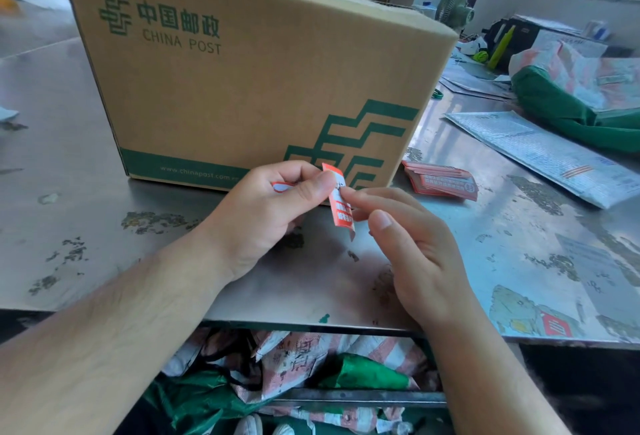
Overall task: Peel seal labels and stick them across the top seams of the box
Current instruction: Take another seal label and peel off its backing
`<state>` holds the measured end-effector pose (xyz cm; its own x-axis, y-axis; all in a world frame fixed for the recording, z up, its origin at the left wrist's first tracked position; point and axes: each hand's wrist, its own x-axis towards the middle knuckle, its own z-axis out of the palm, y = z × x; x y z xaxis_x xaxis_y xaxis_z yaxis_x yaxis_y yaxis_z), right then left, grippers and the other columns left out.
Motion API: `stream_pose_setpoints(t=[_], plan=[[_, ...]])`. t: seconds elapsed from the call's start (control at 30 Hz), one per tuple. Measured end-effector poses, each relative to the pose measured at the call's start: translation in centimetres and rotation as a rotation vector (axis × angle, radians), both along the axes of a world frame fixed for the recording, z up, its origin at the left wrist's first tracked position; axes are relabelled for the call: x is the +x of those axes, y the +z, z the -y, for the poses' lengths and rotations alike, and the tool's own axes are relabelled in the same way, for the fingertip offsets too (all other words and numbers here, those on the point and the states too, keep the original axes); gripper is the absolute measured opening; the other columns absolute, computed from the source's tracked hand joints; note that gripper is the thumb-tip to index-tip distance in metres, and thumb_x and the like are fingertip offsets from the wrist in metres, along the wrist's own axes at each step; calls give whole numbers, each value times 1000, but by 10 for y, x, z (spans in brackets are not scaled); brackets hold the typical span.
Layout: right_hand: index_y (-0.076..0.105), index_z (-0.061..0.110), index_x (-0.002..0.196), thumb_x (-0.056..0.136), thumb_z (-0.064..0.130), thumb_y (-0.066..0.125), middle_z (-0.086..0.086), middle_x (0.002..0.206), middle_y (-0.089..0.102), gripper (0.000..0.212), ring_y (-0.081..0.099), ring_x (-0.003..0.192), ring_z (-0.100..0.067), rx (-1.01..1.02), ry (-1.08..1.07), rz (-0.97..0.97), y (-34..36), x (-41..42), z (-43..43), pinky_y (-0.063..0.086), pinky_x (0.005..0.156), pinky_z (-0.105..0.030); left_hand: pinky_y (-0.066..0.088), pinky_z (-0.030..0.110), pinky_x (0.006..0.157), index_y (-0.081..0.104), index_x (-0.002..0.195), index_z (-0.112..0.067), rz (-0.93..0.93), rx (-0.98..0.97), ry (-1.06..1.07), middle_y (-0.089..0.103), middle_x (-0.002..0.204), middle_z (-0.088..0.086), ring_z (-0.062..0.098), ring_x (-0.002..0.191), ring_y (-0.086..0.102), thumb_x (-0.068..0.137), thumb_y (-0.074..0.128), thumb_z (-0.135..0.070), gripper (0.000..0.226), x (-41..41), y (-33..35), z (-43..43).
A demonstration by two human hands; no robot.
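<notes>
A large brown China Post cardboard box (242,71) stands on the metal table (69,164) right in front of me; its top is mostly out of view. My left hand (266,213) pinches a red-and-white seal label (341,206) between thumb and forefinger, just below the box's front face. My right hand (412,247) has its fingertips touching the label's lower hanging part, which curls away from the backing. A stack of red seal labels (441,180) lies on the table beside the box's right corner.
Grey padded mailers (540,154) and green and white mail sacks (571,99) lie on the right of the table. A small fan (453,9) stands behind the box. More sacks (311,375) sit under the table edge. The worn table surface has old label residue.
</notes>
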<state>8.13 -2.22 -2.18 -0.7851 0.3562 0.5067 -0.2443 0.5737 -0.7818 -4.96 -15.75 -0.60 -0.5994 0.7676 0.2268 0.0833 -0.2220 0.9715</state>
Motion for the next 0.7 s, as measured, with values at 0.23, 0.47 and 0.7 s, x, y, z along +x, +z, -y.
stream_pose_setpoints(t=[0.23, 0.47, 0.7], plan=[[74, 14, 117, 97, 36, 38, -1, 107, 69, 46, 64, 104, -19, 9, 32, -40, -2, 1, -1, 43, 82, -22, 15, 29, 50, 73, 72, -25, -5, 41, -27, 31, 56, 0, 12, 51, 22, 87, 55, -38, 27, 2, 1, 0], [74, 13, 115, 98, 34, 36, -3, 107, 69, 46, 64, 104, -16, 18, 51, -41, -1, 1, 0, 42, 83, -20, 29, 12, 44, 66, 81, -12, -17, 70, -56, 56, 53, -14, -1, 43, 38, 78, 58, -35, 25, 1, -2, -2], [73, 14, 115, 98, 32, 37, -6, 109, 71, 43, 64, 107, -13, 37, 53, -45, 0, 2, 3, 43, 82, -17, 41, 7, 54, 62, 89, 0, 24, 90, -83, 67, 64, -11, -2, 55, 57, 78, 56, -27, 30, 1, -3, -3]])
